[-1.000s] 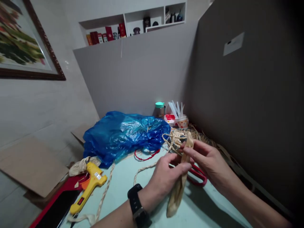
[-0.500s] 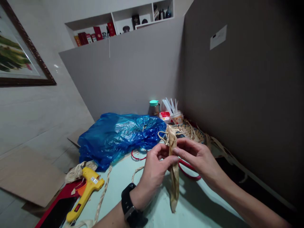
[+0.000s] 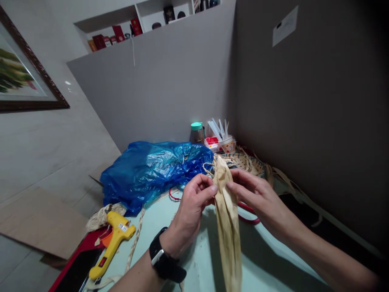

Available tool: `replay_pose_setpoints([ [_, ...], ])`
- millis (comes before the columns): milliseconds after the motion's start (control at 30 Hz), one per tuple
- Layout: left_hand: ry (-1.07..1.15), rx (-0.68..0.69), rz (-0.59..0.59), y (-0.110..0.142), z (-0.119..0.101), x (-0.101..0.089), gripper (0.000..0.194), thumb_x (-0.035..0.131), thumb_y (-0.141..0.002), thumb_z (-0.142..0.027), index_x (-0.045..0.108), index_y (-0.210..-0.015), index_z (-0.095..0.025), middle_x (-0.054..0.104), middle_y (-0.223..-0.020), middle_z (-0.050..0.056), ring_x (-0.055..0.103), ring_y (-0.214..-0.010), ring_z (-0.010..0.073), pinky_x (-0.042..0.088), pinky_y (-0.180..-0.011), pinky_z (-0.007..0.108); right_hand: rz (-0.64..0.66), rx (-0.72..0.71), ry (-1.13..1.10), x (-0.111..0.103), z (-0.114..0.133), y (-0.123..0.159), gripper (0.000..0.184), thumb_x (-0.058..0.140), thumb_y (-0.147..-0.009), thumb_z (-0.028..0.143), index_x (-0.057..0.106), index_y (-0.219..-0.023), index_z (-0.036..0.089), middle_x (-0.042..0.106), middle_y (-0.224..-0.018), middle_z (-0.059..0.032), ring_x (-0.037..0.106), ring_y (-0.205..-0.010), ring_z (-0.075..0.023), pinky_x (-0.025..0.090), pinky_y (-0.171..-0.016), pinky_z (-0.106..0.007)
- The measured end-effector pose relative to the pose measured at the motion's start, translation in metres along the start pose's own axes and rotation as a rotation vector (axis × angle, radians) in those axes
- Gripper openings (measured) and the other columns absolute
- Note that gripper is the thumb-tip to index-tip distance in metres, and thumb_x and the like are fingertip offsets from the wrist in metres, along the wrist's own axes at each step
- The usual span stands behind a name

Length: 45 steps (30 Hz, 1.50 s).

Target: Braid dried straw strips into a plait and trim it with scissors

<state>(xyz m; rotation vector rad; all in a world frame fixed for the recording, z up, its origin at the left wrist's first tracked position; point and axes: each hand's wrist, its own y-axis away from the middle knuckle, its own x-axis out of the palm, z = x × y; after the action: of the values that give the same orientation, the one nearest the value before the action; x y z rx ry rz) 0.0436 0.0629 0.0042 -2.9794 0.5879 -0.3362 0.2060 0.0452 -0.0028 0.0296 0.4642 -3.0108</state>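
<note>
Dried leaf (image 3: 228,235), blue bag (image 3: 148,170) beyond, glue gun (image 3: 114,242)

I face a gray panel (image 3: 158,89) below a white shelf (image 3: 148,13); a framed picture (image 3: 18,75) hangs on my left.

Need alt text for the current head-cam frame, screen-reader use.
The left hand, with a black watch at its wrist, and the right hand hold a long tan husk-like strip over a pale green table. A yellow glue gun lies toward the left; farther back are a crumpled blue plastic bag and a green-lidded jar.
</note>
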Motion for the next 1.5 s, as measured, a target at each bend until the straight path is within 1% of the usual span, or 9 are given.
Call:
replay_pose_setpoints([
  [100, -0.01, 0.012, 0.018, 0.0, -0.001, 0.0, 0.013, 0.066, -0.083, -0.022, 0.06, -0.093, -0.016, 0.054, -0.08, -0.001, 0.05, -0.069, 0.0088, 0.041, -0.064, 0.021, 0.026, 0.04, -0.009, 0.0, -0.002, 0.0, 0.021, 0.061, -0.087, 0.035, 0.063, -0.105, 0.024, 0.065, -0.088, -0.0005, 0.06, -0.075, -0.0154, 0.047, -0.065, -0.025],
  [233, -0.078, 0.032, 0.036, -0.004, 0.0, 0.001, 0.017, 0.066, -0.082, -0.022, 0.06, -0.094, -0.013, 0.061, -0.085, 0.003, 0.054, -0.072, 0.0118, 0.043, -0.062, 0.023, 0.026, 0.026, 0.024, 0.002, -0.008, -0.003, 0.027, 0.063, -0.085, 0.04, 0.061, -0.105, 0.022, 0.065, -0.088, -0.0027, 0.062, -0.085, -0.0199, 0.05, -0.074, -0.031],
  [467, -0.07, 0.058, -0.056, -0.007, 0.006, -0.004, 0.018, 0.069, -0.077, -0.019, 0.062, -0.092, -0.014, 0.065, -0.086, 0.004, 0.059, -0.079, 0.0146, 0.046, -0.073, 0.026, 0.072, 0.024, 0.032, 0.006, -0.02, -0.007, 0.025, 0.068, -0.08, 0.038, 0.063, -0.097, 0.021, 0.069, -0.095, -0.005, 0.065, -0.085, -0.0217, 0.052, -0.077, -0.034],
  [700, -0.096, -0.032, -0.003, -0.007, 0.008, 0.001, 0.021, 0.073, -0.072, -0.022, 0.06, -0.086, -0.013, 0.062, -0.08, 0.002, 0.057, -0.07, 0.0131, 0.044, -0.064, 0.024, -0.047, 0.013, 0.026, 0.006, -0.02, -0.005, 0.02, 0.068, -0.079, 0.034, 0.063, -0.094, 0.021, 0.07, -0.094, -0.0038, 0.066, -0.086, -0.0218, 0.051, -0.078, -0.034],
  [933, -0.109, 0.004, -0.073, -0.009, 0.01, -0.003, 0.015, 0.067, -0.071, -0.014, 0.062, -0.086, -0.012, 0.064, -0.08, 0.003, 0.058, -0.075, 0.0141, 0.044, -0.071, 0.026, 0.102, 0.036, 0.016, 0.002, -0.036, -0.01, 0.027, 0.068, -0.077, 0.026, 0.063, -0.103, 0.021, 0.068, -0.098, -0.0031, 0.063, -0.081, -0.0198, 0.051, -0.078, -0.034],
  [1133, -0.108, -0.041, -0.052, -0.01, 0.008, -0.005, 0.017, 0.07, -0.068, -0.018, 0.062, -0.082, -0.012, 0.062, -0.075, 0.002, 0.055, -0.068, 0.0124, 0.041, -0.067, 0.025, 0.043, 0.176, 0.002, 0.004, -0.022, -0.007, 0.028, 0.066, -0.073, 0.029, 0.067, -0.098, 0.018, 0.066, -0.077, -0.0017, 0.064, -0.078, -0.0218, 0.05, -0.067, -0.03],
  [1267, -0.152, -0.015, -0.035, -0.01, 0.007, -0.005, 0.016, 0.072, -0.069, -0.022, 0.061, -0.078, -0.014, 0.06, -0.072, 0.001, 0.055, -0.069, 0.0137, 0.041, -0.068, 0.026, 0.071, 0.196, -0.063, 0.005, -0.018, -0.006, 0.029, 0.065, -0.076, 0.031, 0.068, -0.102, 0.019, 0.07, -0.084, -0.0032, 0.065, -0.086, -0.0234, 0.051, -0.075, -0.033],
  [1367, -0.215, 0.019, -0.047, -0.011, 0.009, -0.006, 0.017, 0.071, -0.07, -0.023, 0.061, -0.081, -0.014, 0.061, -0.074, 0.001, 0.056, -0.071, 0.0146, 0.042, -0.068, 0.026, 0.042, 0.154, -0.064, 0.006, -0.024, -0.008, 0.03, 0.072, -0.069, 0.035, 0.067, -0.095, 0.02, 0.072, -0.091, -0.0045, 0.066, -0.089, -0.0256, 0.052, -0.081, -0.037],
  [1500, -0.356, 0.069, -0.05, -0.013, 0.015, -0.006, 0.01, 0.063, -0.073, -0.017, 0.059, -0.081, -0.015, 0.061, -0.075, 0.001, 0.055, -0.068, 0.0147, 0.042, -0.066, 0.026, 0.016, 0.153, 0.018, 0.007, -0.032, -0.01, 0.024, 0.071, -0.068, 0.036, 0.063, -0.084, 0.02, 0.069, -0.083, -0.0035, 0.066, -0.082, -0.0245, 0.053, -0.076, -0.037],
])
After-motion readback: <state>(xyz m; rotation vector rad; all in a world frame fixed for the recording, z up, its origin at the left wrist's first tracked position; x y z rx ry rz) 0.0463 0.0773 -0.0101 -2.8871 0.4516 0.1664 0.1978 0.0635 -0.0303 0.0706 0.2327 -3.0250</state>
